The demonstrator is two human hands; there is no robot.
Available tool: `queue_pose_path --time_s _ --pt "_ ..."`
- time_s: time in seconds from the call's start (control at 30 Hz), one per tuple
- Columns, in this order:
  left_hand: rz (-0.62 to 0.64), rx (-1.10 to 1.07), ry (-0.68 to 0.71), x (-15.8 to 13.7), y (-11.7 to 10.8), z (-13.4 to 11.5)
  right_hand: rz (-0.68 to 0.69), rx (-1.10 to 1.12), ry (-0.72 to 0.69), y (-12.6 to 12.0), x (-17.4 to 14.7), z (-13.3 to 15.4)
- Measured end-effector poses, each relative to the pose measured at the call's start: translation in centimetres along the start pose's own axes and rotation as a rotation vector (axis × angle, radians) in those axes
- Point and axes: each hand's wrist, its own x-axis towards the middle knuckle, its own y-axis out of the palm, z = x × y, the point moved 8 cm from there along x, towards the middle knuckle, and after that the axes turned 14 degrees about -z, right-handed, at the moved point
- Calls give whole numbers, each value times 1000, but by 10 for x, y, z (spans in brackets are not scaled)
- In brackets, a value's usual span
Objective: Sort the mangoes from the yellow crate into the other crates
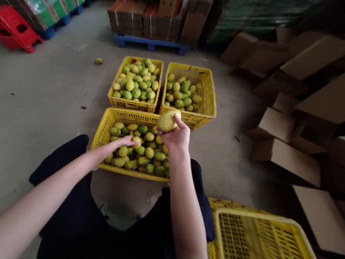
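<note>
In front of my legs is a yellow plastic crate [100, 133] holding many oval green and yellow fruits that look like lemons. My left hand [126, 141] reaches into it, with its fingers around a yellow fruit [136, 142]. Above the crate's far right part, my right hand [176, 137] holds up a larger-looking pale yellow fruit [167, 121] with small dark specks. The thumb lies over that fruit's right side and the fingers pass beneath it.
Beyond stand a fuller fruit crate [132, 106] and a partly filled crate [210, 92]. An upturned-looking crate [261, 214] is near my right leg. Cardboard boxes [293, 156] lie at right. A stray fruit [98, 61], red stool [14, 27] and blue pallet [151, 44] lie farther off.
</note>
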Motion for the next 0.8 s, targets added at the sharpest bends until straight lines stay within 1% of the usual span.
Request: queue_pose_path --time_s 0.1,0.17,0.2,0.23,0.3,0.37,0.43,0.5,0.57,0.67,0.73,0.8 --pt "39 -74 114 -12 -42 -49 34 -75 -86 8 -8 3" --pt "92 -204 243 -32 -69 -84 79 -148 -168 13 -16 2" --pt "115 -281 305 -45 -81 -97 106 -181 -211 14 -20 -1" --pt "129 -359 357 -57 -91 -107 127 -209 -250 15 -23 -4" --pt "136 -516 420 -77 -104 -114 173 -245 -271 16 -28 -16" --pt "152 -677 444 -88 -106 -110 239 -265 -223 17 -31 -31" --pt "208 -763 441 -94 -99 -104 303 -284 -183 18 -36 -42" --pt "265 -782 430 -97 -89 -101 326 -314 -217 16 -40 -46" --pt "291 -784 422 -98 -84 -102 318 -373 -297 13 -44 -46" --pt "252 -826 445 -99 -84 -107 301 -427 -380 9 -48 -48" --pt "191 -843 469 -99 -86 -112 291 -423 -414 7 -50 -49" --pt "117 -821 483 -100 -87 -116 259 -434 -497 4 -53 -44"
